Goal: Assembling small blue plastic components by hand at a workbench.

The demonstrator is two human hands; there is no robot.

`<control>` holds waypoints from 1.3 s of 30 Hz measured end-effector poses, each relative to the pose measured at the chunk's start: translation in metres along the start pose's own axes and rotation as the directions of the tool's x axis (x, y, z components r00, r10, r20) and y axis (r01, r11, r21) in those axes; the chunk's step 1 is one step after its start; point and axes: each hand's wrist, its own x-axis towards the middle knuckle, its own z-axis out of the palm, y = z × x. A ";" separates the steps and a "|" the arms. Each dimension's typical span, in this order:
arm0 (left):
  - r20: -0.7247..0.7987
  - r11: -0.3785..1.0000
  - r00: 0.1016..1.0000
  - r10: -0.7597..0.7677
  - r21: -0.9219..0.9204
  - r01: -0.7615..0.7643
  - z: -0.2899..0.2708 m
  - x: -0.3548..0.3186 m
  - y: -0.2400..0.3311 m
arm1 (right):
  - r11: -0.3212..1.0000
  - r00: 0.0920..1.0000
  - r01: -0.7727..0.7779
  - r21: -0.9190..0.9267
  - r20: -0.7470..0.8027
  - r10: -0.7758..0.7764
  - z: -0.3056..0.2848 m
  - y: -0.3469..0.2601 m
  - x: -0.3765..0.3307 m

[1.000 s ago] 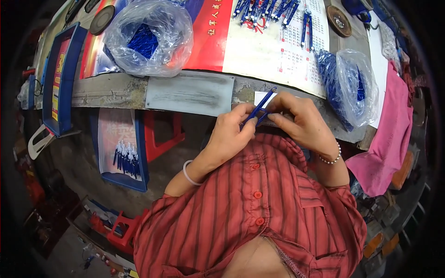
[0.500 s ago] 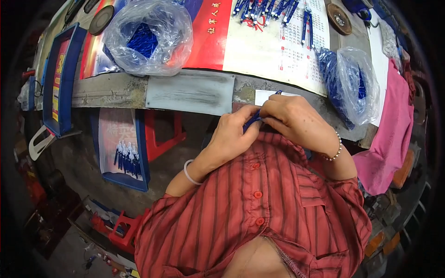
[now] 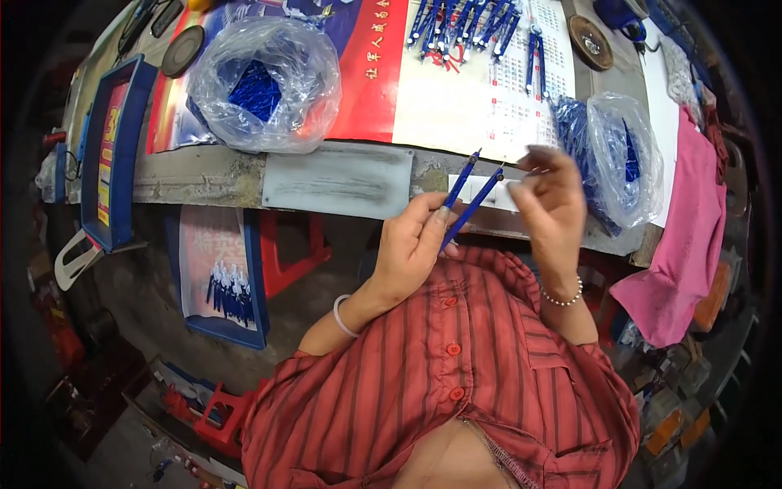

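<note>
My left hand [image 3: 413, 247] is closed around the lower part of a blue drawing compass [image 3: 475, 205]. Its two legs stand apart in a narrow V, with the metal-fitted tips pointing up and away from me; the joined end is hidden in the hand. Just right of the tips is my right hand [image 3: 556, 208], thumb and fingers apart, fingertips blurred by motion. I see nothing held in it. Finished-looking blue compasses [image 3: 464, 28] with white ends lie in a group on the poster at the far side, and a single one [image 3: 535, 61] lies right of them.
A clear plastic bag [image 3: 314, 85] of blue parts stands at the left; another bag [image 3: 631, 196] lies at the right beside a pink cloth [image 3: 676, 277]. A grey plate [image 3: 338, 183] sits on the table's near edge. Below left is a blue tray [image 3: 259, 314] holding several compasses.
Both hands were together around the blue compass. Now its legs are spread and visible in my left hand, and my right hand has come away to the right and opened.
</note>
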 end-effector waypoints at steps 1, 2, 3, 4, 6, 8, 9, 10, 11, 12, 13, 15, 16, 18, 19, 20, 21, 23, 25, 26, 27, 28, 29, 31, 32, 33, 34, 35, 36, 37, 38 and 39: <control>0.002 1.000 1.000 0.001 0.002 -0.001 0.001 0.000 0.001 | 0.976 0.979 -0.192 0.101 0.094 0.183 0.002 0.004 -0.003; 0.033 0.999 0.999 0.014 0.039 -0.015 0.004 -0.001 0.002 | 0.912 0.923 -0.369 0.181 0.186 0.337 0.000 0.008 -0.010; 0.064 0.997 0.998 0.026 0.075 -0.031 0.008 -0.001 0.003 | 0.842 0.898 -0.437 0.317 0.211 0.387 0.005 0.014 -0.016; 0.070 0.997 0.997 0.024 0.077 -0.029 0.010 -0.001 0.004 | 0.817 0.886 -0.455 0.355 0.270 0.376 0.007 0.021 -0.016; 0.107 0.990 0.994 0.029 0.131 -0.043 0.014 -0.001 0.006 | 0.809 0.882 -0.462 0.363 0.285 0.375 0.010 0.019 -0.015; 0.083 0.994 0.997 0.008 0.108 -0.017 0.014 -0.001 0.007 | 0.831 0.908 -0.410 0.376 0.251 0.335 0.017 0.020 -0.013; 0.113 0.997 0.993 -0.018 0.080 0.009 0.012 -0.001 0.007 | 0.851 0.929 -0.363 0.380 0.220 0.298 0.020 0.020 -0.013; 0.144 0.998 0.989 -0.041 0.053 0.034 0.011 -0.001 0.007 | 0.852 0.933 -0.353 0.387 0.215 0.289 0.021 0.019 -0.012; 0.127 1.000 0.992 -0.019 0.025 0.016 0.016 -0.003 0.008 | 0.890 0.952 -0.297 0.347 0.181 0.247 0.021 0.017 -0.012; 0.136 0.999 0.991 -0.011 0.032 0.007 0.020 -0.005 0.011 | 0.922 0.968 -0.238 0.305 0.148 0.201 0.023 0.015 -0.012; 0.086 0.998 0.996 0.019 0.054 -0.023 0.022 -0.005 0.014 | 0.936 0.983 -0.170 0.308 0.120 0.139 0.027 0.017 -0.011; 0.037 0.991 0.996 0.082 0.103 -0.085 0.026 -0.005 0.015 | 0.945 0.991 -0.121 0.304 0.097 0.095 0.028 0.020 -0.011; 0.049 0.989 0.994 0.094 0.108 -0.099 0.028 -0.006 0.016 | 0.951 0.994 -0.089 0.295 0.086 0.066 0.028 0.021 -0.011; 0.021 0.985 0.994 0.111 0.133 -0.113 0.032 -0.007 0.015 | 0.955 0.999 -0.010 0.297 0.049 -0.004 0.029 0.026 -0.010; 0.022 0.982 0.993 0.119 0.142 -0.121 0.033 -0.007 0.014 | 0.956 0.999 -0.001 0.294 0.047 -0.014 0.029 0.027 -0.010; 0.031 0.981 0.991 0.129 0.144 -0.132 0.033 -0.008 0.012 | 0.957 0.999 0.008 0.291 0.046 -0.022 0.028 0.029 -0.010; 0.013 0.985 0.993 0.114 0.130 -0.114 0.033 -0.008 0.010 | 0.965 0.998 -0.016 0.263 0.068 -0.002 0.026 0.030 -0.010; -0.024 0.990 0.995 0.092 0.111 -0.089 0.033 -0.007 0.009 | 0.953 0.990 -0.120 0.279 0.102 0.095 0.028 0.024 -0.012; -0.062 0.995 0.995 0.084 0.061 -0.080 0.030 -0.002 0.006 | 0.909 0.935 -0.327 0.259 0.229 0.272 0.027 0.023 -0.019; -0.103 0.997 0.992 0.073 0.012 -0.072 0.029 -0.001 0.003 | 0.834 0.895 -0.430 0.345 0.282 0.345 0.026 0.013 -0.023; -0.044 0.997 0.997 0.064 0.042 -0.062 0.027 -0.003 0.000 | 0.829 0.905 -0.419 0.371 0.250 0.345 0.027 0.018 -0.025; -0.048 0.998 0.997 0.056 0.043 -0.054 0.027 -0.004 0.000 | 0.823 0.913 -0.406 0.398 0.218 0.345 0.028 0.025 -0.025; -0.039 0.997 0.998 0.043 0.070 -0.040 0.029 -0.003 0.001 | 0.819 0.910 -0.413 0.400 0.221 0.351 0.029 0.030 -0.026; -0.034 0.996 0.999 0.039 0.084 -0.036 0.032 -0.002 0.004 | 0.868 0.958 -0.281 0.409 0.163 0.234 0.030 0.038 -0.025; -0.035 0.996 0.999 0.034 0.087 -0.031 0.032 -0.001 0.004 | 0.865 0.957 -0.285 0.412 0.165 0.237 0.032 0.038 -0.025; -0.062 0.994 0.997 0.051 0.099 -0.045 0.032 -0.001 0.004 | 0.873 0.960 -0.278 0.400 0.143 0.240 0.034 0.036 -0.025; -0.087 0.992 0.994 0.069 0.110 -0.059 0.033 -0.001 0.004 | 0.882 0.963 -0.270 0.387 0.121 0.242 0.035 0.034 -0.024; -0.085 0.992 0.994 0.066 0.113 -0.056 0.032 -0.001 0.003 | 0.880 0.962 -0.271 0.390 0.119 0.244 0.034 0.029 -0.024; -0.088 0.990 0.993 0.081 0.118 -0.071 0.032 -0.001 0.002 | 0.868 0.948 -0.320 0.380 0.127 0.293 0.034 0.024 -0.023; -0.091 0.989 0.991 0.097 0.123 -0.085 0.032 -0.001 0.001 | 0.854 0.930 -0.367 0.368 0.135 0.342 0.033 0.021 -0.023; -0.088 0.989 0.992 0.095 0.124 -0.083 0.034 -0.002 0.002 | 0.853 0.930 -0.367 0.370 0.132 0.343 0.033 0.022 -0.022; -0.094 0.987 0.991 0.099 0.133 -0.086 0.035 -0.002 0.004 | 0.866 0.941 -0.338 0.369 0.107 0.321 0.034 0.024 -0.022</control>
